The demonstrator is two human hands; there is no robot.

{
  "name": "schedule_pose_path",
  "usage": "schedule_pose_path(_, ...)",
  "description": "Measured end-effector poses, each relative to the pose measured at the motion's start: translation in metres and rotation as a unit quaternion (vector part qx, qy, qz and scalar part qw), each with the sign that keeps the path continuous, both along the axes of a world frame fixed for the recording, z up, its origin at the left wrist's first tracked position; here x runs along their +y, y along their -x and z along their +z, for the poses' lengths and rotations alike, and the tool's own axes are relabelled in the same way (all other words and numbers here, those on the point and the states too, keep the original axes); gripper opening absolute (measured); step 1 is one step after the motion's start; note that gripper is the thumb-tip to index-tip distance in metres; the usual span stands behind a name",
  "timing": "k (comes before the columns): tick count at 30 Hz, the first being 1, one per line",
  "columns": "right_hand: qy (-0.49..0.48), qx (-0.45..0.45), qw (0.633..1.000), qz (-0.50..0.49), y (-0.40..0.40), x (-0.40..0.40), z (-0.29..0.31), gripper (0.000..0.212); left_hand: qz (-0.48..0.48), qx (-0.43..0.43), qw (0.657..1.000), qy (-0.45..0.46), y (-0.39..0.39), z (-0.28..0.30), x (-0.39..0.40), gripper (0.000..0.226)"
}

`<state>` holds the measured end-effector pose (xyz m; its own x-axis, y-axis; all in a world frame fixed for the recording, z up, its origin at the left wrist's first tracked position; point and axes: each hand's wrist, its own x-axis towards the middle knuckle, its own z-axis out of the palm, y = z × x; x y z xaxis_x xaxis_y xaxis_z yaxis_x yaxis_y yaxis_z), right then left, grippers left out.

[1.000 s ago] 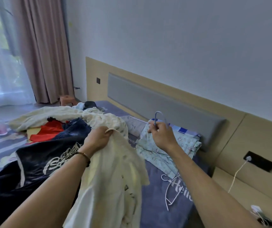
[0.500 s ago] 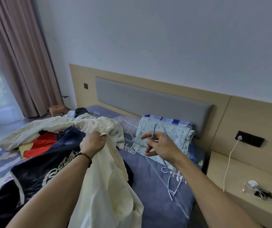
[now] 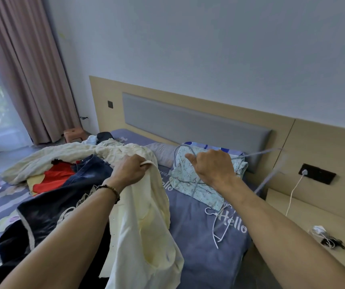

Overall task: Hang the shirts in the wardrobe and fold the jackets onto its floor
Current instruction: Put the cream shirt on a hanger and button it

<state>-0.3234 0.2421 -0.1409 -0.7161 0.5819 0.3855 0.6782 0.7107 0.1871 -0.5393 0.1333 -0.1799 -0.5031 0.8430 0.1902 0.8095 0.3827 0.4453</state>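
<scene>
The person stands at the side of a bed (image 3: 207, 236) strewn with clothes, holding a cream shirt (image 3: 146, 226) in the left hand (image 3: 130, 171) and a pale blue hanger (image 3: 188, 150) in the right hand (image 3: 213, 165). The left fingers are curled tight, bunching the shirt's upper edge, probably the collar, while the rest of the cloth drapes down over the bed's near edge; the shirt's long axis therefore runs roughly top to bottom, collar up and away from the person, hem toward them. The right fingers are curled round the hanger near its neck with the thumb stuck out to the left; the hook arcs up and left beyond the thumb, and one arm of the hanger streaks off to the right toward the headboard (image 3: 188, 124), blurred, so its exact tilt cannot be read. The step in hand looks like threading the hanger into the shirt. To do it well, the person would likely open the collar with the left hand, slide one hanger arm into a shoulder, then the other, keeping the hook pointing up through the neck. The bunched cloth could snag an arm, so shaking the shirt loose first would help. A white hanger (image 3: 219, 226) lies on the bed near a floral pillow (image 3: 190, 184); a dark jacket (image 3: 48, 215) lies at left. No wardrobe is in view.
</scene>
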Motion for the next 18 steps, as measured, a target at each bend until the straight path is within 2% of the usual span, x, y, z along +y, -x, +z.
schedule_pose_path(4, 0.05, 0.142, 0.988, -0.038, 0.004, -0.001, -0.015, 0.051, -0.014, -0.018, 1.0, 0.016, -0.01, 0.003, 0.008, 0.042)
schedule_pose_path(6, 0.183, 0.171, 0.967, -0.045, 0.009, 0.004, -0.02, 0.041, -0.003, -0.008, 1.0, 0.01, -0.013, 0.012, 0.009, 0.043)
schedule_pose_path(8, 0.339, 0.179, 0.924, -0.01, 0.011, 0.005, -0.02, 0.034, 0.006, 0.01, 1.0, -0.006, -0.01, 0.02, 0.009, 0.044)
schedule_pose_path(9, 0.379, 0.191, 0.905, 0.012, 0.012, 0.003, -0.019, 0.037, 0.001, 0.016, 1.0, -0.011, -0.009, 0.022, 0.011, 0.044)
schedule_pose_path(13, 0.381, 0.314, 0.868, 0.048, 0.025, -0.007, -0.015, 0.034, -0.096, 0.012, 0.994, -0.05, -0.017, 0.023, 0.021, 0.04)
schedule_pose_path(14, 0.386, 0.354, 0.85, 0.052, 0.029, -0.009, -0.013, 0.031, -0.112, 0.019, 0.99, -0.084, -0.02, 0.024, 0.021, 0.036)
schedule_pose_path(16, 0.422, 0.434, 0.793, 0.071, 0.032, -0.011, -0.009, 0.025, -0.134, 0.095, 0.977, -0.139, -0.018, 0.029, 0.024, 0.027)
schedule_pose_path(18, 0.509, 0.499, 0.69, 0.128, 0.03, -0.017, -0.003, 0.012, -0.155, 0.165, 0.961, -0.157, -0.012, 0.039, 0.025, 0.022)
